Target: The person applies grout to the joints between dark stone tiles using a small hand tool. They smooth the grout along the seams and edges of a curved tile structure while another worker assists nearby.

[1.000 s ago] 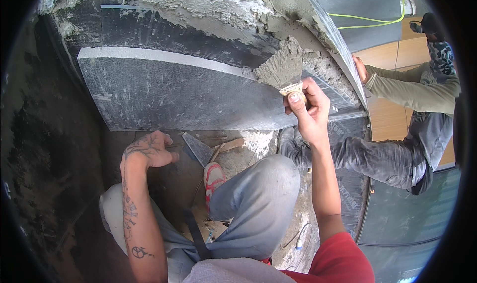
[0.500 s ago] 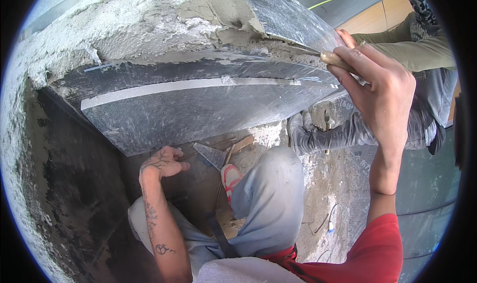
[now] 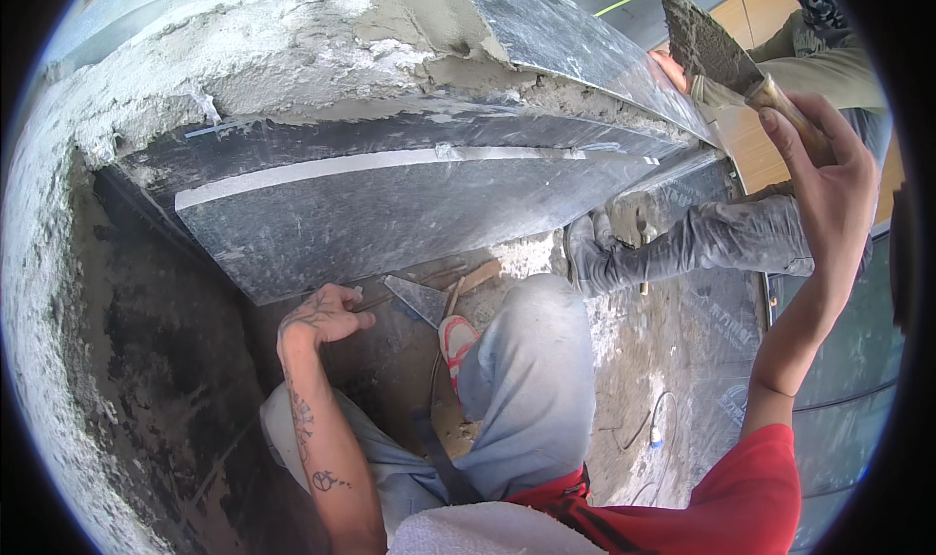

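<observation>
My right hand is closed around the wooden handle of a trowel, raised at the upper right. Wet grey mortar coats its blade, which is clear of the stonework. Below and left of it, a bed of mortar lies along the top edge of a dark stone slab marked with a long pale strip. My left hand hangs by the slab's lower edge, fingers loosely bent and thumb apart; I see nothing held in it.
A triangular grey offcut and a piece of wood lie by my foot. Another person's leg and boots stand to the right, one hand at the upper slab. A cable with a blue connector lies on the floor.
My right hand has drawn the trowel off the mortar joint, up and to the right, and turned its blade into view. My left hand has hardly moved.
</observation>
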`<state>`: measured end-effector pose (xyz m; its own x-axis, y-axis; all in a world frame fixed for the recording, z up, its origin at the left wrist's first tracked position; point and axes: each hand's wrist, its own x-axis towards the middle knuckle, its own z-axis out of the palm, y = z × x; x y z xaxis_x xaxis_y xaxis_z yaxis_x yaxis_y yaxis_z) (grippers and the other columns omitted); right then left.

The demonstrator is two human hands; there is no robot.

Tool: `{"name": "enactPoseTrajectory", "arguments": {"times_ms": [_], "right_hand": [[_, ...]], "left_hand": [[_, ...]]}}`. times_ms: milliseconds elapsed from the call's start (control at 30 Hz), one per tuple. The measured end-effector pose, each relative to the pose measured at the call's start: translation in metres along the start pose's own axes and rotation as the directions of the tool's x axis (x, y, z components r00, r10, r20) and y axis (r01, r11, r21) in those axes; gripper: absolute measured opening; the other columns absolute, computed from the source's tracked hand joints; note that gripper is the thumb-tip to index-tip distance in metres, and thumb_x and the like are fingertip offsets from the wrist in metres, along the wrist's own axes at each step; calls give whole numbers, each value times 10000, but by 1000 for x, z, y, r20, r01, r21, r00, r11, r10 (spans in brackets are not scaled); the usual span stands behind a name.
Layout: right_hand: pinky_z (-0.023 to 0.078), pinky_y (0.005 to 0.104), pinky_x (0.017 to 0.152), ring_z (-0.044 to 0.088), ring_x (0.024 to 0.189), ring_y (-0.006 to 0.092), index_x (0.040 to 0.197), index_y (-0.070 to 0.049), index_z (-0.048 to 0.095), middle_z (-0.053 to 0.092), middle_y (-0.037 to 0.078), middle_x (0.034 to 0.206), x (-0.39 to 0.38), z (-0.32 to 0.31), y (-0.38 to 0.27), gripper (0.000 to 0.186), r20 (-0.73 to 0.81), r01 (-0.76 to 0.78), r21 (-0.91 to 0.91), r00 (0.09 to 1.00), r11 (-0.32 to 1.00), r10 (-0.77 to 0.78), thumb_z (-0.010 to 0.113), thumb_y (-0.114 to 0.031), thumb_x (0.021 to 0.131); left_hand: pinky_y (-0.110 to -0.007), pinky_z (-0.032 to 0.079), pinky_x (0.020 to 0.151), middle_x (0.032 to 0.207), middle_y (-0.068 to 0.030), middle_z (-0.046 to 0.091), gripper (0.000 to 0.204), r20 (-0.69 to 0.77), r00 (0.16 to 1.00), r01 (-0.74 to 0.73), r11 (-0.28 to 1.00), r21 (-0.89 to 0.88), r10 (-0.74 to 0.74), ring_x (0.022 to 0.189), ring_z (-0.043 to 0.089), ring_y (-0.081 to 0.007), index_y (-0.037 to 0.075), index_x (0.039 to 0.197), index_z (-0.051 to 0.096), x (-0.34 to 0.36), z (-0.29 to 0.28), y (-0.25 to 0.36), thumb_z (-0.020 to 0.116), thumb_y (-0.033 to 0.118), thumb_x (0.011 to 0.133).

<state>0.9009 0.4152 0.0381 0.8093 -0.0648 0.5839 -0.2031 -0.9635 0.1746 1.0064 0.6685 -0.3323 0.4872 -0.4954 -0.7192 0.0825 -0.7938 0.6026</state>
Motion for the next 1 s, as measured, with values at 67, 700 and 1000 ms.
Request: {"name": "enactPoseTrajectory", "arguments": {"times_ms": [67, 700, 1000], "right_hand": [[487, 275, 684, 640, 690, 183, 1006, -11, 660, 690, 76, 816, -7, 4, 4, 263, 180, 62, 168, 979, 984, -92, 729, -221, 865], [608, 275, 625, 606, 607, 136, 1049, 99, 385, 528, 79, 772, 37, 64, 11, 235, 878, -757, -83, 252, -649, -407, 417, -130, 1005], [521, 270, 454, 503, 579, 168, 1092, 97, 326, 450, 213, 954, 44, 0, 12, 297, 865, -814, 19, 305, -580, -399, 237, -184, 1050]], "left_hand": [[-348, 387, 1093, 1360, -119, 592, 675, -8, 1000, 26, 1000, 9, -26, 1287, 535, -253, 92, 1350, 582, -1, -2, -7, 730, 407, 772], [-339, 413, 1057, 1316, -108, 613, 688, -35, 999, 4, 1000, 11, -4, 1244, 561, -248, 81, 1336, 591, -2, -1, -4, 734, 433, 762], [-346, 401, 1074, 1351, -120, 594, 682, -22, 999, -23, 1000, 1, 23, 1284, 534, -255, 82, 1341, 586, 1, 0, -3, 730, 418, 766]]}}
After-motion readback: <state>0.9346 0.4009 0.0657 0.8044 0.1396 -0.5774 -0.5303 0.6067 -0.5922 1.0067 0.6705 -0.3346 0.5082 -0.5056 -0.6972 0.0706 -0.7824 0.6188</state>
